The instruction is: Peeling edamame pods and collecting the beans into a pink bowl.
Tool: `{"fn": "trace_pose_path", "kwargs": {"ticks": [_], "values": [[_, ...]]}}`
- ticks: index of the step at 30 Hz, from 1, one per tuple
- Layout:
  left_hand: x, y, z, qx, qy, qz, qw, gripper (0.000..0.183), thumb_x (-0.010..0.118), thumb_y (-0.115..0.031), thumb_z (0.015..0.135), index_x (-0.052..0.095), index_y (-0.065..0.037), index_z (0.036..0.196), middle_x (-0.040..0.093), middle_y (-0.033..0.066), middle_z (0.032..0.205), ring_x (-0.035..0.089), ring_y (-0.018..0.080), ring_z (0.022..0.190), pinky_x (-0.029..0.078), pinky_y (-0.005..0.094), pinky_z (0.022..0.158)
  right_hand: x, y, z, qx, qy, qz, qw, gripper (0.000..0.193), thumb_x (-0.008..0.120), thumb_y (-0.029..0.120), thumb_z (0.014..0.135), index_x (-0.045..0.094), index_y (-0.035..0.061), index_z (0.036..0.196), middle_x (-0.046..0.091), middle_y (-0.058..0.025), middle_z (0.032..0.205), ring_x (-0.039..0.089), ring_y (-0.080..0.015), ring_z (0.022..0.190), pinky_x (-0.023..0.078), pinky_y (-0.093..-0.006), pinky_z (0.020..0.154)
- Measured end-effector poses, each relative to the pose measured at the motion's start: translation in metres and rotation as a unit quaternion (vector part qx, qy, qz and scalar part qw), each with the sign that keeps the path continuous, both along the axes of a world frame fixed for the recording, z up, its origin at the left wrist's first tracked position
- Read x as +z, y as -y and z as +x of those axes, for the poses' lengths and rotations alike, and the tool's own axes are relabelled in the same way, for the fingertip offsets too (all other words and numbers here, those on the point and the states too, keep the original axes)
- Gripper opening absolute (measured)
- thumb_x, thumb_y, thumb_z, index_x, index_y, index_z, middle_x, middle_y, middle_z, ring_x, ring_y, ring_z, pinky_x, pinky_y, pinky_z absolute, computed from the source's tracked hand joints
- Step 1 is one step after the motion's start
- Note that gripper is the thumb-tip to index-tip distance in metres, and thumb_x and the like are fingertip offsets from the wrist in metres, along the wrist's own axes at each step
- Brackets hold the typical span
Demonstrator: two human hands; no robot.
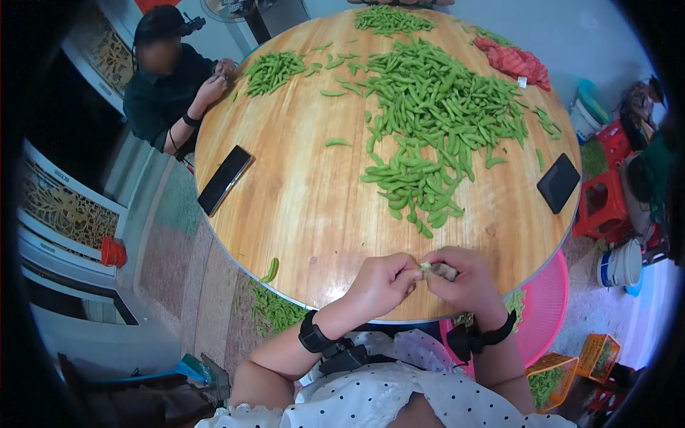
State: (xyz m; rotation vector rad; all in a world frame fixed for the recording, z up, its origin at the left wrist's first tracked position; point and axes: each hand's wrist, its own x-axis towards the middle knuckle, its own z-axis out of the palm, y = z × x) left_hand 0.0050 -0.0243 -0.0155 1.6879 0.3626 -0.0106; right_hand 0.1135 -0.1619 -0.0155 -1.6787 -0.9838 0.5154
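Note:
Near the front edge of the round wooden table, my left hand [389, 283] and my right hand [465, 279] meet, fingers pinched together. Between the fingertips shows a small pale-green bit of a soybean pod [426, 266], mostly covered by the fingers. Something dull and greyish [445, 271] lies at my right thumb and fingers; what it is I cannot make out. Just beyond my hands spreads a large heap of green soybean pods [442, 107], its near end tapering toward me. One loose pod [270, 270] rests at the table edge left of my left arm.
Phones lie at the left [225, 180] and right [559, 183] of the table [300, 192]. A person [168, 85] sits far left by a smaller pod pile [275, 72]. A red mesh bag [512, 60] lies far right. Below my right arm stands a pink basket [553, 299].

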Motion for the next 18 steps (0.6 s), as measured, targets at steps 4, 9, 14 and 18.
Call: {"fn": "trace_pose_path", "kwargs": {"ticks": [4,9,14,18], "values": [[0.0,-0.001,-0.002,0.03,-0.044,-0.094,0.994,0.016,0.051,-0.013,0.089,0.053,-0.004,0.076,0.05,-0.0003,0.057,0.04,0.0039,0.044,0.03,0.0187,0.039,0.001,-0.003,-0.001,0.018,-0.05,-0.011,0.999,0.02,0.062,0.008,0.067,0.061,0.0021,0.086,0.057,-0.0031,0.066,0.052,-0.007,0.06,0.042,-0.023,0.055],[-0.008,0.0,-0.002,0.03,0.0,-0.13,0.991,0.017,0.049,-0.014,0.09,0.052,-0.004,0.076,0.048,-0.0017,0.059,0.038,0.0032,0.045,0.028,0.018,0.039,0.001,0.001,-0.005,0.015,-0.172,-0.012,0.985,0.017,0.06,0.006,0.072,0.061,0.0015,0.088,0.056,0.001,0.068,0.05,-0.004,0.063,0.042,-0.0205,0.056],[-0.01,0.003,0.002,0.034,0.034,-0.124,0.991,0.017,0.049,-0.014,0.09,0.052,-0.004,0.077,0.048,-0.0027,0.059,0.039,0.0029,0.048,0.029,0.0177,0.041,-0.007,0.0,-0.013,-0.038,-0.187,0.04,0.981,0.017,0.06,0.005,0.074,0.06,0.0011,0.09,0.056,0.0026,0.073,0.049,-0.0033,0.066,0.041,-0.0195,0.056],[0.013,0.002,-0.006,-0.003,-0.018,-0.053,0.998,0.016,0.05,-0.014,0.089,0.051,-0.004,0.077,0.048,-0.0027,0.059,0.042,0.0029,0.05,0.031,0.0182,0.042,-0.013,0.008,-0.016,-0.083,-0.18,0.082,0.977,0.017,0.06,0.003,0.072,0.06,0.0017,0.089,0.056,0.0026,0.074,0.049,-0.0035,0.067,0.041,-0.019,0.057]]}}
